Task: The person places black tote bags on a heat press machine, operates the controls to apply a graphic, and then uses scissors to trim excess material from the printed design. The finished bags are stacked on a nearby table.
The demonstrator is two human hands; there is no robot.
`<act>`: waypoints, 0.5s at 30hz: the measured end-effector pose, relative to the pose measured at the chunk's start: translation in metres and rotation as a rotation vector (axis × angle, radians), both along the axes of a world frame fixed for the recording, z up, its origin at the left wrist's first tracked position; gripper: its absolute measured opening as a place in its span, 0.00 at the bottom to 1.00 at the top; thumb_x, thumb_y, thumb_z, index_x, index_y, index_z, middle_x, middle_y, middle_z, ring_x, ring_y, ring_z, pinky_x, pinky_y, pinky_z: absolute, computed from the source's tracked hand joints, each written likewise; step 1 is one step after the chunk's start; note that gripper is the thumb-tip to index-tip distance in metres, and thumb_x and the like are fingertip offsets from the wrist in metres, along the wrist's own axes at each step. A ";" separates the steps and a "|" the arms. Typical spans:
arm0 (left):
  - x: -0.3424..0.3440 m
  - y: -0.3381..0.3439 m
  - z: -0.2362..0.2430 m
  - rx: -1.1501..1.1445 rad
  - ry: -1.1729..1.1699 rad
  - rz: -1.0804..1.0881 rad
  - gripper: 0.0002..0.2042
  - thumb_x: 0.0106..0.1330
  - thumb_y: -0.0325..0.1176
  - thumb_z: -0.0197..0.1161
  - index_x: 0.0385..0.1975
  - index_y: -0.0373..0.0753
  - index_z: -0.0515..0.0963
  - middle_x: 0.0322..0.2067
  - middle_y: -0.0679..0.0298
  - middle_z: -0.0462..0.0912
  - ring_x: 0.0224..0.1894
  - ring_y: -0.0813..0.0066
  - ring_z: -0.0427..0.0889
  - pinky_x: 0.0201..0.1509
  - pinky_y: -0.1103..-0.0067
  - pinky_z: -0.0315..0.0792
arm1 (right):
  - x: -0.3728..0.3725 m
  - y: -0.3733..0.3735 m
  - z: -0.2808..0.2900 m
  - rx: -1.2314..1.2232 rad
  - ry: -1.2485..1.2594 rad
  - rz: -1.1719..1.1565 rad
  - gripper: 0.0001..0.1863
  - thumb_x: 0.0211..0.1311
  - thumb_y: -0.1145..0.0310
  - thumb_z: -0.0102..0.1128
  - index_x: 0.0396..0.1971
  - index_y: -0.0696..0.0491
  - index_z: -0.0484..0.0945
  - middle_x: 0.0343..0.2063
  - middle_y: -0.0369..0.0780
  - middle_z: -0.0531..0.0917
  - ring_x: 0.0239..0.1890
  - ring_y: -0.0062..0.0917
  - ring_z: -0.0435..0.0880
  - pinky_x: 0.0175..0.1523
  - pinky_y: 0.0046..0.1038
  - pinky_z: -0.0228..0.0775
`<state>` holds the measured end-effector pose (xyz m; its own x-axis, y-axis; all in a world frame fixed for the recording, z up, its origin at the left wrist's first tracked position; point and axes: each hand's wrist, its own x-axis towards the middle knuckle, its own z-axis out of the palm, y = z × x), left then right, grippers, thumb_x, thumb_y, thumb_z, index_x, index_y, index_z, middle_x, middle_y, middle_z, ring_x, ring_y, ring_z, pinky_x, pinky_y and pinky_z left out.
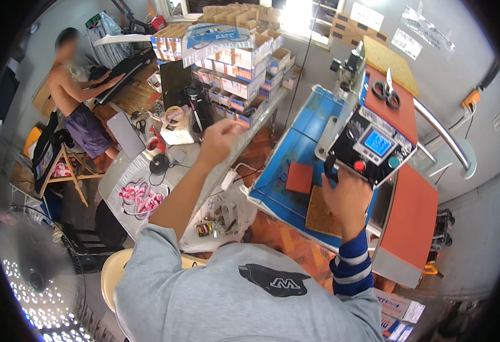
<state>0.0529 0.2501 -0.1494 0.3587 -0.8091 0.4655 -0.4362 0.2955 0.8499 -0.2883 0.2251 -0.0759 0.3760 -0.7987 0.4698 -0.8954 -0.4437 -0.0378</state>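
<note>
Brick red and blue at your right, pink and white at your left.
Your shirt [204,290] is grey, its patch [275,280] black marked in white, and your right sleeve [352,259] is navy with pale grey bands. You have a black handle [330,168] and a black panel [348,132] with a bright blue screen [378,143], a red button [359,166] and a green button [394,162]. Your worktop [290,151] is blue, the small pad [299,178] plain brick red, the board [322,214] speckled brown. The bundle [147,202] is blotched pink and white.
</note>
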 end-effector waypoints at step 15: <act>0.018 0.039 -0.203 0.698 -0.111 0.280 0.09 0.54 0.25 0.59 0.35 0.37 0.81 0.32 0.54 0.83 0.37 0.64 0.82 0.42 0.65 0.74 | -0.001 -0.009 -0.025 -0.238 0.013 -0.095 0.15 0.39 0.59 0.76 0.22 0.50 0.79 0.20 0.40 0.83 0.24 0.38 0.84 0.32 0.38 0.75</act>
<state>0.0707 0.2886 -0.3519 0.5751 -0.8145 -0.0759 -0.5095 -0.4292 0.7458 -0.2892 0.2164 -0.1005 0.3119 -0.6981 0.6445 -0.9331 -0.3530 0.0692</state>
